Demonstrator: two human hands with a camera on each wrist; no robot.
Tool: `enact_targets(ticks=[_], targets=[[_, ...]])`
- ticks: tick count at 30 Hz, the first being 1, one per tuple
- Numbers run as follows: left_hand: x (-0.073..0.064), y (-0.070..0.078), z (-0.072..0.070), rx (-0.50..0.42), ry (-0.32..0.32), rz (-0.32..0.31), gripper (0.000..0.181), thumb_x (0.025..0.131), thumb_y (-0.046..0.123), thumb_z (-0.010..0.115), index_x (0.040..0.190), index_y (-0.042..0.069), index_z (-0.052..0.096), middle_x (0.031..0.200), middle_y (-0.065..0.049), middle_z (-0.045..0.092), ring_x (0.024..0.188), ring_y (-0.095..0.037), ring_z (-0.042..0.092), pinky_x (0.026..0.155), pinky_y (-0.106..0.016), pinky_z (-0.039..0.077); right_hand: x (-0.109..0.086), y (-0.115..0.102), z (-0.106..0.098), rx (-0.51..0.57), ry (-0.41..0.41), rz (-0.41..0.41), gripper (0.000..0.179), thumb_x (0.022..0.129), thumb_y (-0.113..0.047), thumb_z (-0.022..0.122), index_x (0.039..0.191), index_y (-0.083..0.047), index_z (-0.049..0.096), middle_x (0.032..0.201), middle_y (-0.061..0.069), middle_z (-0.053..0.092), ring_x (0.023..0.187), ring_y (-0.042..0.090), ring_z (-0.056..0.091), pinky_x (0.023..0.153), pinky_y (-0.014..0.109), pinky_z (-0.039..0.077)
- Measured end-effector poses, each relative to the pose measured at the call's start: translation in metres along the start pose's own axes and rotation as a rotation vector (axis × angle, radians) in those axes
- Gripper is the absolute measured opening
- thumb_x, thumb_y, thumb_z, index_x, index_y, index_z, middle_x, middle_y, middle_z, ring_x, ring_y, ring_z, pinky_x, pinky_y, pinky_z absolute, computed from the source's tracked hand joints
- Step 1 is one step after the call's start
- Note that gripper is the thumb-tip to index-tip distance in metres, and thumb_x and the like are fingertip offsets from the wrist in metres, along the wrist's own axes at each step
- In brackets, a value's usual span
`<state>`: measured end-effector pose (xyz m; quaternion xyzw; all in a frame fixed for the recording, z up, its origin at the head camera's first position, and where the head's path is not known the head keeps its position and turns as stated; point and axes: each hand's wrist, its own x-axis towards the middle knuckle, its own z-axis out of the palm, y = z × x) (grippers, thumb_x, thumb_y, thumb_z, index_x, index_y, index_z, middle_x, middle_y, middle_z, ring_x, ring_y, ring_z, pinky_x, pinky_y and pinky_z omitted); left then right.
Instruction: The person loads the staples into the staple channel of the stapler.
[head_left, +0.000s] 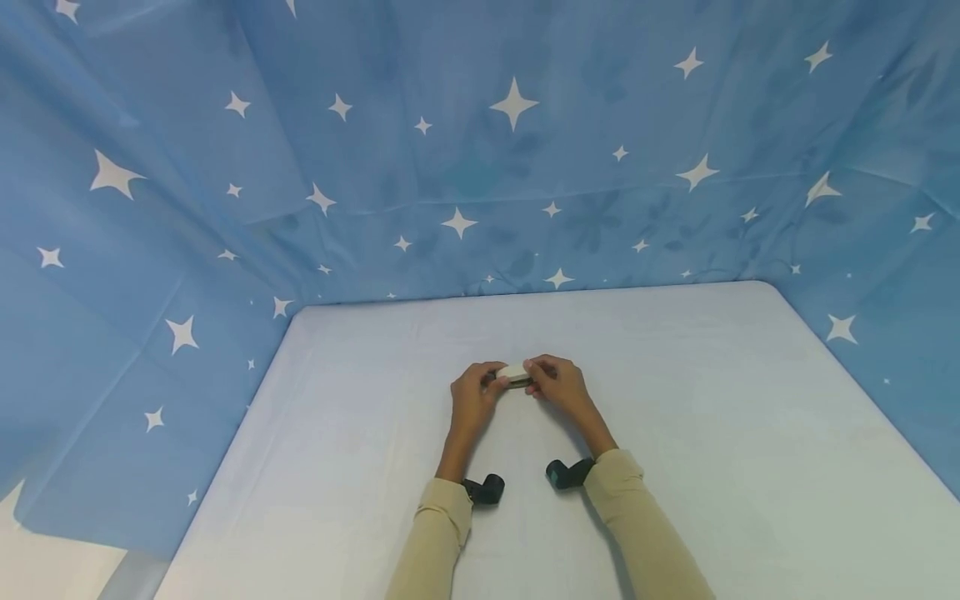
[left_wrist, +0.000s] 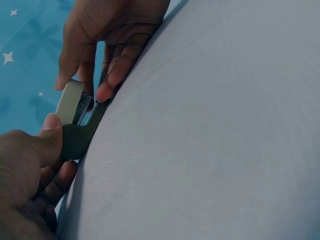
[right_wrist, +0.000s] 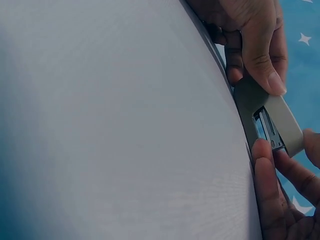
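A small stapler (head_left: pixel 514 372) with a cream top and a dark green base is held between both hands over the table. My left hand (head_left: pixel 472 398) grips its rounded hinge end, thumb on the cream top (left_wrist: pixel 69 104) and fingers curled beneath. At the other end, my right hand (head_left: pixel 561 385) pinches the stapler, its thumb against the tip of the cream top and its fingertips at the base. Between top and base, the metal staple channel (right_wrist: pixel 267 131) shows in the right wrist view. The base sits close over the tabletop.
A white-covered table (head_left: pixel 337 433) spreads out around both hands. Blue curtains (head_left: pixel 465 167) with white stars hang behind it and along both sides. Black wrist cameras (head_left: pixel 491 490) stick out inward from both wrists, beside the beige sleeves (head_left: pixel 431 537).
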<state>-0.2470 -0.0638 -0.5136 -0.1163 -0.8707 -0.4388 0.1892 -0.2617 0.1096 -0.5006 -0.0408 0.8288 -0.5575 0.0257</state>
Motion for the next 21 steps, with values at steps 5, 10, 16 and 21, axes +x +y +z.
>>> enact_targets(ticks=[5,10,16,21], targets=[[0.002,-0.001,0.0,-0.016,-0.011,0.027,0.03,0.081,0.029,0.065,0.105,0.012,0.065,0.093,-0.003,0.065,0.078,-0.013,0.059,0.07,-0.031,0.047,0.001,0.001,-0.001,-0.029,0.037,0.012,0.042,0.086,-0.046,0.055,0.099,-0.008,0.064,0.073,0.006,0.066,0.06,0.014,0.064,0.057,0.024,0.05],[0.004,-0.004,0.0,-0.032,-0.034,-0.004,0.032,0.081,0.03,0.065,0.107,0.012,0.064,0.099,-0.003,0.064,0.081,-0.013,0.059,0.074,-0.031,0.047,0.001,0.003,0.0,-0.048,0.071,0.003,0.042,0.086,-0.045,0.055,0.1,-0.007,0.064,0.074,0.004,0.066,0.06,0.012,0.063,0.055,0.023,0.049],[0.008,-0.007,-0.004,-0.043,-0.062,-0.025,0.034,0.082,0.031,0.064,0.11,0.011,0.062,0.101,-0.004,0.063,0.084,-0.013,0.06,0.08,-0.033,0.046,0.003,-0.001,-0.002,-0.073,0.083,-0.031,0.04,0.087,-0.045,0.055,0.104,-0.01,0.063,0.081,0.006,0.066,0.064,0.012,0.064,0.057,0.025,0.05],[0.009,-0.007,-0.015,-0.088,-0.091,-0.099,0.038,0.084,0.033,0.062,0.116,0.011,0.058,0.109,-0.004,0.061,0.094,-0.016,0.06,0.088,-0.037,0.043,0.003,-0.006,-0.005,-0.027,0.044,-0.05,0.045,0.089,-0.044,0.05,0.116,-0.009,0.054,0.101,0.009,0.061,0.073,0.015,0.066,0.061,0.025,0.051]])
